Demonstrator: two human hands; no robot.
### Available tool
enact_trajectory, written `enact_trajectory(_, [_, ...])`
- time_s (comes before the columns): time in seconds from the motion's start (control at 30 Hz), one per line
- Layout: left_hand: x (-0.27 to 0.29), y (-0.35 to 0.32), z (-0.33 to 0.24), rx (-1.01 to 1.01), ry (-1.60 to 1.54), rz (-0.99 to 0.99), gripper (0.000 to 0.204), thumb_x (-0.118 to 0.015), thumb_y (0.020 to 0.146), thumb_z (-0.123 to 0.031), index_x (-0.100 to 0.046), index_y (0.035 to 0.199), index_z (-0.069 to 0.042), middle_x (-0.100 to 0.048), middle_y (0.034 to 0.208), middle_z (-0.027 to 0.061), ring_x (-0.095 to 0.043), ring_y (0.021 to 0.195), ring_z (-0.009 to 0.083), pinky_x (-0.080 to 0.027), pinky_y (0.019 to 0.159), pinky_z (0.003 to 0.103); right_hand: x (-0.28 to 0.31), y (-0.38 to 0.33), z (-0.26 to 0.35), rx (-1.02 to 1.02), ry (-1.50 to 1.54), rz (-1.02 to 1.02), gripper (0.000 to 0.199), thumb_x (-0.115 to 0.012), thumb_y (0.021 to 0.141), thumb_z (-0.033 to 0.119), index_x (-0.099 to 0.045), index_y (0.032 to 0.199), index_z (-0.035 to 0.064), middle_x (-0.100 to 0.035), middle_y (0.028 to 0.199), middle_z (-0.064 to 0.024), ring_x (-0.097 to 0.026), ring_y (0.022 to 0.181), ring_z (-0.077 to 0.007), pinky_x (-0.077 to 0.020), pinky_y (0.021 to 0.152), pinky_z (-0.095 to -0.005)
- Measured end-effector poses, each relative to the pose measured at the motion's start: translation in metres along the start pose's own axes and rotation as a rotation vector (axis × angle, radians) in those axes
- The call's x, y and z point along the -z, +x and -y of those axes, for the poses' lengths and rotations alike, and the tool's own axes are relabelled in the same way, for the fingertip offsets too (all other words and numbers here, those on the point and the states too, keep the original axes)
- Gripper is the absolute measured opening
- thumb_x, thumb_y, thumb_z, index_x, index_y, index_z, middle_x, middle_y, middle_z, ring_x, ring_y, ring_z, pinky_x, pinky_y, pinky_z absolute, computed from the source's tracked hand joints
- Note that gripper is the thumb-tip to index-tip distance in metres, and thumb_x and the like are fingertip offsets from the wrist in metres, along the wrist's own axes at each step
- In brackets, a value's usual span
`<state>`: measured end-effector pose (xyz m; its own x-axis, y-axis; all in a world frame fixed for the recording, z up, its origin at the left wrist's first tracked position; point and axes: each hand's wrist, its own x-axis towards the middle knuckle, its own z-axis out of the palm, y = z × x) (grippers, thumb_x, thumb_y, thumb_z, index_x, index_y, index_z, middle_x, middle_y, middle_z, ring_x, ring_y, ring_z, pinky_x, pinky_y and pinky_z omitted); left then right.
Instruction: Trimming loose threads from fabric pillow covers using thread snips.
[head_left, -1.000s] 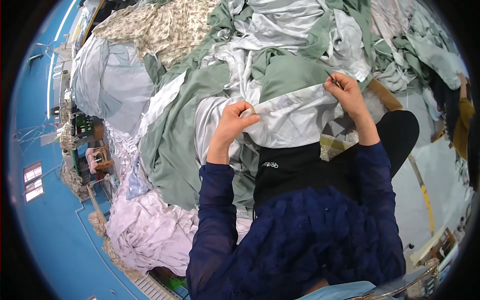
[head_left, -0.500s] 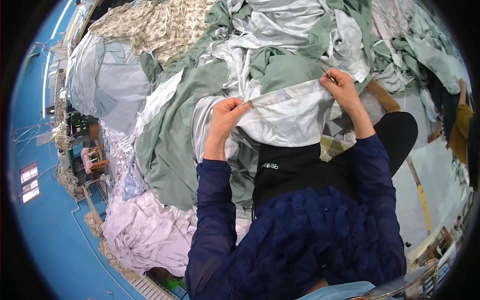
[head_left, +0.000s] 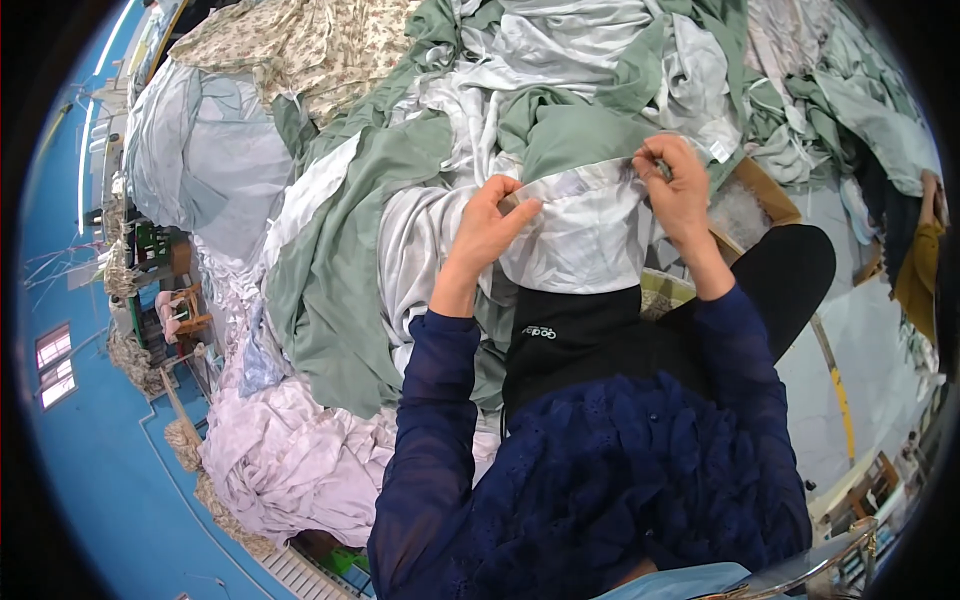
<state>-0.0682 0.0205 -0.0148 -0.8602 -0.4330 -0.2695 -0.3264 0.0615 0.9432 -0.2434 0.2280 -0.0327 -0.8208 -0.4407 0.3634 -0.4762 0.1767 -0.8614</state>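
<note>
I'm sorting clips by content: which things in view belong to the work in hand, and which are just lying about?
In hand:
- White cloth, upper edge held by left hand and right hand

Lying about:
- Beige flowered fabric
- Pale blue fabric
- Pale pink heap

Two foreground hands (head_left: 490, 228) (head_left: 682, 188), seemingly one cardboard box (head_left: 772, 192)
</note>
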Motion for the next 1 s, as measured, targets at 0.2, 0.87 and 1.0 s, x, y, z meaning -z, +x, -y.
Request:
enact_trajectory(0.2, [-0.026, 0.018, -0.047, -0.03, 0.167, 0.031, 0.023, -0.073, 0.084, -0.021, -0.064, 0.087, -0.001, -0.059, 0.073, -0.0033, -0.049, 0.064, 0.0045, -0.041, 0.057, 0.023, -0.013, -0.025, 0.025, -0.317, 0.348, 0.182, 0.011, -0.068, 0.085, 0.001, -0.066, 0.096, 0.0004, -0.057, 0.086, 0.0005, -0.05, 0.075, -0.0077, -0.0406, 0.068, -0.022])
enact_trajectory(0.87, [-0.053, 0.005, -0.043, 0.061, -0.111, 0.077, 0.029, -0.065, 0.092, -0.017, -0.061, 0.068, 0.0, -0.045, 0.059, -0.0089, -0.034, 0.056, 0.001, -0.026, 0.047, 0.023, -0.012, -0.036, 0.043, -0.023, 0.23, 0.247, 0.011, -0.074, 0.078, 0.001, -0.068, 0.088, -0.0012, -0.065, 0.08, -0.0078, -0.058, 0.065, -0.0145, -0.0451, 0.058, -0.0259])
enact_trajectory(1.0, [-0.054, 0.001, -0.045, 0.052, -0.068, 0.085, 0.029, -0.065, 0.092, -0.015, -0.06, 0.069, 0.001, -0.046, 0.06, -0.0085, -0.035, 0.057, 0.0016, -0.027, 0.048, 0.024, -0.009, -0.036, 0.039, -0.065, 0.211, 0.285, 0.009, -0.072, 0.078, 0.001, -0.066, 0.083, -0.0017, -0.063, 0.076, -0.0069, -0.055, 0.061, -0.0142, -0.0427, 0.055, -0.0268])
